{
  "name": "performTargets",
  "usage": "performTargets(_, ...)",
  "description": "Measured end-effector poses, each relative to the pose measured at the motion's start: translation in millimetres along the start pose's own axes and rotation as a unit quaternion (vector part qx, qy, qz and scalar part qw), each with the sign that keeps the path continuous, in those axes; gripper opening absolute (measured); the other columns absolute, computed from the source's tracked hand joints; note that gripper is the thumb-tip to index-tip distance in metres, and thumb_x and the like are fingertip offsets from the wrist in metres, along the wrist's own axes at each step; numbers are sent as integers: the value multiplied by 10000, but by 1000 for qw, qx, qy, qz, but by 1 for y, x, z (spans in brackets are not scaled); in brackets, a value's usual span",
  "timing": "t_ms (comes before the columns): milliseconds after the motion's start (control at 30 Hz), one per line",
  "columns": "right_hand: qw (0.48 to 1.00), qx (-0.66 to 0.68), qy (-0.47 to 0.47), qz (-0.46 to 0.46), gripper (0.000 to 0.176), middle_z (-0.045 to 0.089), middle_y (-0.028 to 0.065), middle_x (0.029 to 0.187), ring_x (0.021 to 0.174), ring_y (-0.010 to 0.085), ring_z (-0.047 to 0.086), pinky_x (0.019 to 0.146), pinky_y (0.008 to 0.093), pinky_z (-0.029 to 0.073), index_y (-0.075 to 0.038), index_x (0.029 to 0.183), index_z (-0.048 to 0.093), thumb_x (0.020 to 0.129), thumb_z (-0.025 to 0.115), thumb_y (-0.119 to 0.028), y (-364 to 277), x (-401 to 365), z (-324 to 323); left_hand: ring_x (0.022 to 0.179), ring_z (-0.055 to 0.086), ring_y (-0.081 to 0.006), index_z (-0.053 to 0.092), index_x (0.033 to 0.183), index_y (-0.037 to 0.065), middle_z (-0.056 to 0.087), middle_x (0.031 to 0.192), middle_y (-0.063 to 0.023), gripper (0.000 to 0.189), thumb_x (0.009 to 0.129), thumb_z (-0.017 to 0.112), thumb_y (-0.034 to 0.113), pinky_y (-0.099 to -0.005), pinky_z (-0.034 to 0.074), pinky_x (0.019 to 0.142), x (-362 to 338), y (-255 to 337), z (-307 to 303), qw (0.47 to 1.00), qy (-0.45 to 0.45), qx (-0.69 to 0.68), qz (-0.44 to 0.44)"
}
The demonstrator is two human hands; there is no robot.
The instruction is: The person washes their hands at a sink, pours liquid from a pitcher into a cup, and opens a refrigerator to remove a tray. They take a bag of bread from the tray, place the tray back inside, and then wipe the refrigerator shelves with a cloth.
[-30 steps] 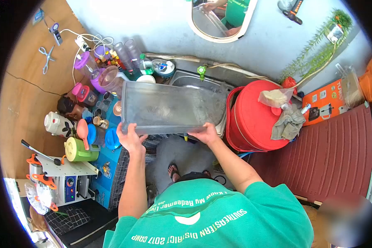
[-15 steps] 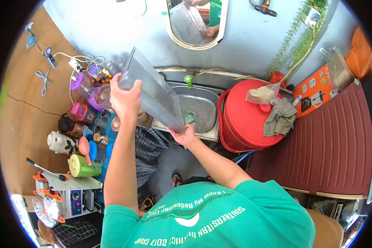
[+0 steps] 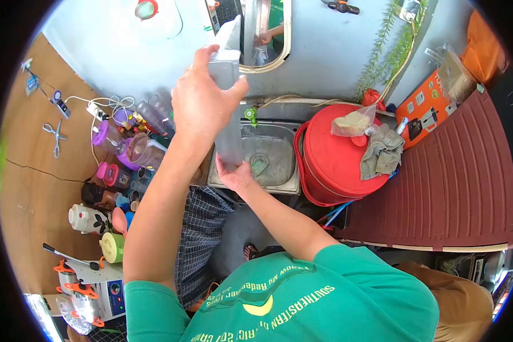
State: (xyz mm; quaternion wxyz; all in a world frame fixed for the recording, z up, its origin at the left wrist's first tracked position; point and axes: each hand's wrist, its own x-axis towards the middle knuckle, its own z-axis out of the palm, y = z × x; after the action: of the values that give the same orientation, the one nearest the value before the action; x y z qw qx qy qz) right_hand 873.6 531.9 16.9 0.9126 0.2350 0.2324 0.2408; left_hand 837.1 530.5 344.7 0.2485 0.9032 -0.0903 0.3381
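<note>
A translucent grey plastic container (image 3: 228,134) is held upright between my hands above the front left of a steel sink (image 3: 288,128), one narrow side facing me. My left hand (image 3: 202,102) grips its upper end, thumb and fingers spread across the edge. At the lower end, my right hand (image 3: 233,176) supports it from below, fingers and thumb apart around the bottom. Whatever is inside the container cannot be made out. A green tap (image 3: 251,115) stands at the back of the sink, and a green piece (image 3: 260,165) lies near the drain.
Right of the sink stands a red lidded bucket (image 3: 330,151) with a grey cloth (image 3: 381,153) and a plastic bag on it. A maroon ridged surface (image 3: 439,188) lies farther right. On the left are cups, jars and a white thermos (image 3: 86,219). A mirror (image 3: 268,34) hangs ahead.
The container has turned from a slanted broad view to nearly edge-on and upright. My left hand has moved up and right; my right hand has shifted slightly left. Both keep their hold.
</note>
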Motion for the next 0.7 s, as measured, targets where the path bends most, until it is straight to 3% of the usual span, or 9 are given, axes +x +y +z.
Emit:
performTargets(167, 1000, 27, 11, -1, 457, 663, 188, 1121, 1001, 360, 674, 882, 464, 610, 37, 1165, 592, 981, 288, -251, 14, 14, -2, 842, 690, -367, 555, 1291, 116, 702, 916, -206, 631, 740, 788, 317, -449, 537, 789, -4, 4, 1, 995, -9, -3, 98)
performTargets(400, 1000, 11, -13, -16, 457, 673, 182, 1125, 1003, 344, 681, 876, 470, 605, 29, 1171, 595, 975, 302, -262, 28, 29, -13, 892, 695, -361, 549, 1295, 103, 702, 989, -204, 640, 728, 804, 252, -436, 542, 823, -14, -20, -26, 990, -28, -37, 130)
performTargets(467, 999, -6, -34, -34, 466, 667, 173, 1151, 1029, 348, 672, 870, 470, 603, 6, 1202, 583, 993, 295, -295, 36, 30, -19, 902, 709, -275, 533, 1311, 89, 705, 994, -177, 653, 728, 814, 172, -380, 559, 800, -20, -34, -39, 988, -38, -47, 145)
performTargets(500, 997, -16, -59, -46, 477, 659, 164, 1179, 1054, 353, 662, 865, 468, 603, -16, 1235, 571, 1013, 286, -328, 41, 34, -18, 902, 709, -275, 533, 1311, 89, 705, 994, -177, 653, 728, 814, 172, -380, 559, 800, -23, -44, -46, 988, -39, -44, 146)
performTargets(567, 994, 10, -105, -25, 475, 661, 183, 1186, 1076, 359, 660, 885, 481, 594, 5, 1228, 574, 988, 318, -316, 49, 36, -19, 895, 696, -177, 529, 1313, 78, 706, 991, -138, 643, 736, 811, 99, -326, 566, 768, -35, -67, -62, 985, -35, -104, 137)
performTargets(633, 992, -7, -117, -51, 476, 655, 204, 1206, 1086, 377, 658, 924, 499, 576, 33, 1212, 572, 899, 379, -269, 55, 33, -17, 872, 677, -144, 506, 1348, 82, 702, 996, -94, 660, 755, 796, 62, -303, 570, 745, -52, -91, -79, 984, -23, -113, 139)
performTargets(667, 992, 10, -121, -23, 521, 657, 214, 1157, 1073, 393, 646, 961, 527, 542, 54, 1181, 570, 770, 431, -235, 54, 30, -13, 916, 671, -186, 500, 1364, 95, 679, 1063, -107, 695, 738, 802, 79, -340, 555, 804, -64, -103, -88, 979, -20, -190, 68)
performTargets(700, 992, 2, -122, -14, 521, 657, 214, 1157, 1073, 393, 646, 961, 527, 542, 54, 1181, 570, 770, 431, -235, 48, 31, -13, 960, 665, -228, 493, 1380, 109, 656, 1130, -120, 730, 721, 808, 96, -377, 541, 863, -74, -117, -97, 965, -13, -263, -2)
